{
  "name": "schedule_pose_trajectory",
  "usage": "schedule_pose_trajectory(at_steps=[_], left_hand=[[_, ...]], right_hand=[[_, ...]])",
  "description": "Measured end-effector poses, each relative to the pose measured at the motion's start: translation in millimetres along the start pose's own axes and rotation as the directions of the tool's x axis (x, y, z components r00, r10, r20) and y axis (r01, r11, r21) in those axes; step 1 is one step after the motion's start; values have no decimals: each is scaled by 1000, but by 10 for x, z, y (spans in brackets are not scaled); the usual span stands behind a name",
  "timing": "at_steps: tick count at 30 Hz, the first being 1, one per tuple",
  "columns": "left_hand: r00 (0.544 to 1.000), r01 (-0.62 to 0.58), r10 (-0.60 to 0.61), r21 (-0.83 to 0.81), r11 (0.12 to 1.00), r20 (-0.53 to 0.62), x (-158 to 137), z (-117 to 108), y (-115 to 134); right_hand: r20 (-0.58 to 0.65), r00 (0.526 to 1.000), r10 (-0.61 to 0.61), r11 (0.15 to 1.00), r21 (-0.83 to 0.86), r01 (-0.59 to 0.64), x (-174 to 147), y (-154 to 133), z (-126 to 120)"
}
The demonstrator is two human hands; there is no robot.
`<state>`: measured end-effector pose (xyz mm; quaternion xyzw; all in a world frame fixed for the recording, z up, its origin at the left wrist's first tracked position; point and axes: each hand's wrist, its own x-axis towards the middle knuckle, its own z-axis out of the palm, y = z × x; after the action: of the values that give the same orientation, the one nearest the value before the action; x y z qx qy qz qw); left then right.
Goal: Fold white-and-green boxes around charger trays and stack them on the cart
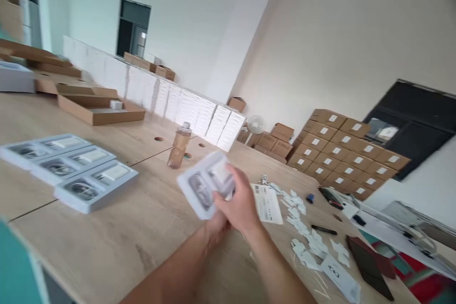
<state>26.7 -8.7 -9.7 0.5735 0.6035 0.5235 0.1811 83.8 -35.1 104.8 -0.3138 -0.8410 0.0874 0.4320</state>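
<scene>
A white molded tray (pixel 192 185) is held tilted above the table, a coiled cable in one recess and a white block (pixel 220 171) in another. My right hand (pixel 244 197) grips the tray's right side, thumb at the near edge and fingers by the block. My left hand (pixel 216 225) is at the lower edge of the same tray, reaching under it; its fingers are hidden behind the tray and my right hand. On the table to the left lie three similar filled trays (pixel 96 199), side by side and overlapping.
A bottle of brownish liquid (pixel 180 145) stands beyond the held tray. To the right lie a printed sheet (pixel 267 203), scattered white pieces (pixel 299 223), a black pen-like tool (pixel 324 230) and a dark tablet-like item (pixel 368 266). An open cardboard box (pixel 81 113) sits back left; stacked cartons (pixel 342 152) line the wall.
</scene>
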Motion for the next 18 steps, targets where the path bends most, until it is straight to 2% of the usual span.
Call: schedule_pose_trajectory(at_steps=[1, 2, 4, 5, 7, 8, 9, 11, 15, 18], left_hand=[[998, 47, -40, -126, 991, 58, -32, 88, 27], [988, 117, -86, -256, 959, 129, -59, 143, 39], [954, 255, -148, -441, 860, 262, -93, 185, 44], [934, 313, -169, -496, 810, 314, -106, 187, 48], [895, 410, -196, -566, 715, 401, -136, 188, 87], [876, 447, -201, -584, 678, 438, -156, 193, 123], [859, 475, -198, -591, 652, 472, -180, 202, 169], [828, 521, -182, -610, 597, 530, -233, 224, 275], [777, 610, -174, -656, 444, 605, -327, 246, 450], [764, 630, -179, -658, 411, 620, -364, 262, 489]], right_hand=[[-67, 993, 100, 995, -22, -101, -105, 207, -295], [-145, 966, 213, 974, -46, -222, -232, 439, -577], [-275, 858, 434, 884, -53, -464, -525, 944, -1053], [-342, 785, 517, 826, -39, -562, -682, 1189, -1228], [-419, 664, 620, 724, -22, -690, -984, 1592, -1446], [-438, 628, 643, 690, -25, -723, -1116, 1732, -1497], [-445, 614, 651, 673, -35, -739, -1225, 1829, -1521], [-443, 622, 646, 673, -55, -738, -1361, 1921, -1518], [-457, 637, 621, 686, -75, -724, -1393, 1930, -1480], [-465, 678, 570, 705, -147, -694, -1376, 1891, -1461]])
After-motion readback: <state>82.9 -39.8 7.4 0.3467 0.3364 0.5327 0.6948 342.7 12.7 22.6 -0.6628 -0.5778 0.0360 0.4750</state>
